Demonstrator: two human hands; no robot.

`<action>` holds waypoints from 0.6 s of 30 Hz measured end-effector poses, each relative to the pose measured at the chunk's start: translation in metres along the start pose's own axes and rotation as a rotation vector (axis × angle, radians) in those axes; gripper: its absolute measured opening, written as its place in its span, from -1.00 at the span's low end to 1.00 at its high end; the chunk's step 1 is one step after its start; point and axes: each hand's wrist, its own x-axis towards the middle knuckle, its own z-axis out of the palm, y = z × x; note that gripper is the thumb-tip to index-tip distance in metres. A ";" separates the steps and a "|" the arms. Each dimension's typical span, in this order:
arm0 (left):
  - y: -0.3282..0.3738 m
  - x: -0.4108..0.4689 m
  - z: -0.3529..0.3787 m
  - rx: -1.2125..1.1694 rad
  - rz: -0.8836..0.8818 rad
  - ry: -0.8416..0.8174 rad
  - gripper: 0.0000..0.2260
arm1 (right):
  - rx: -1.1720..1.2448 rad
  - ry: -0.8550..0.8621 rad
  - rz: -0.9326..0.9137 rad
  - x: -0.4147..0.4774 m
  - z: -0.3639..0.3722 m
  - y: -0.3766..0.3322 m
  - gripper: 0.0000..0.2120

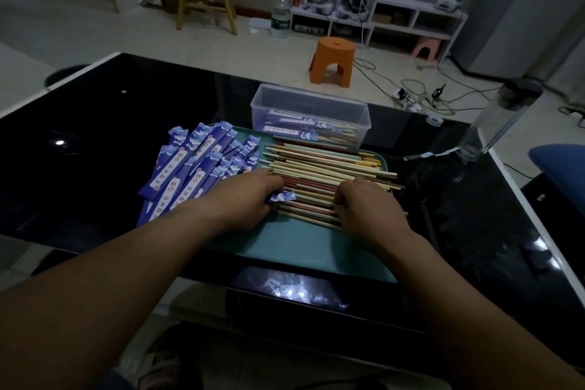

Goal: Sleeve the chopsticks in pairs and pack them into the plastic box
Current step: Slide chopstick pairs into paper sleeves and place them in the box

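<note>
In plastic box (363,115), sleeved pairs (291,130); on tray (300,247), loose chopsticks (316,165).

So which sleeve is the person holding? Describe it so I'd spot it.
Find the teal tray on the black table. Purple sleeves fan out on its left side; the held sleeve pokes out from the left hand. It alone lies across the loose chopsticks, apart from the pile.
</note>
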 end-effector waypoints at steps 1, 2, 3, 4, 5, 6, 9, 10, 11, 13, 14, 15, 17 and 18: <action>0.000 0.000 -0.001 -0.001 0.000 -0.003 -0.92 | -0.003 -0.012 0.003 0.000 0.000 -0.001 -0.85; 0.000 -0.001 -0.001 0.000 -0.002 -0.006 -0.92 | -0.004 -0.024 0.004 0.000 0.001 -0.001 -0.85; 0.001 -0.001 -0.002 0.003 -0.003 -0.006 -0.92 | -0.005 -0.038 0.007 0.001 0.001 -0.002 -0.85; 0.001 -0.002 -0.002 0.007 -0.005 -0.007 -0.92 | -0.007 -0.050 0.010 0.001 0.001 -0.002 -0.86; 0.002 -0.002 -0.003 0.013 -0.007 -0.008 -0.91 | -0.009 -0.061 0.013 0.001 0.001 -0.002 -0.86; 0.003 -0.002 -0.003 0.016 -0.010 -0.012 -0.91 | -0.010 -0.073 0.013 0.002 0.000 -0.002 -0.86; 0.005 -0.003 -0.004 0.015 -0.011 -0.030 -0.91 | -0.013 -0.103 0.010 0.002 -0.001 -0.003 -0.86; 0.005 -0.003 -0.004 0.015 -0.008 -0.036 -0.92 | -0.016 -0.105 0.009 0.002 -0.002 -0.003 -0.86; 0.005 -0.003 -0.004 0.017 -0.004 -0.041 -0.92 | -0.018 -0.107 0.008 0.002 -0.001 -0.003 -0.87; 0.005 -0.003 -0.004 0.025 0.004 -0.051 -0.93 | -0.011 -0.130 0.004 0.002 -0.001 -0.004 -0.85; 0.005 -0.004 -0.005 0.028 0.008 -0.053 -0.94 | -0.004 -0.152 0.002 0.003 -0.001 -0.004 -0.84; 0.005 -0.004 -0.004 0.026 0.012 -0.053 -0.94 | 0.003 -0.174 -0.001 0.003 -0.001 -0.003 -0.84; 0.004 -0.005 -0.004 0.019 0.018 -0.049 -0.94 | 0.019 -0.196 -0.008 0.003 -0.002 -0.004 -0.87; 0.004 -0.005 -0.004 0.016 0.020 -0.049 -0.93 | 0.027 -0.196 -0.010 0.004 -0.002 -0.004 -0.89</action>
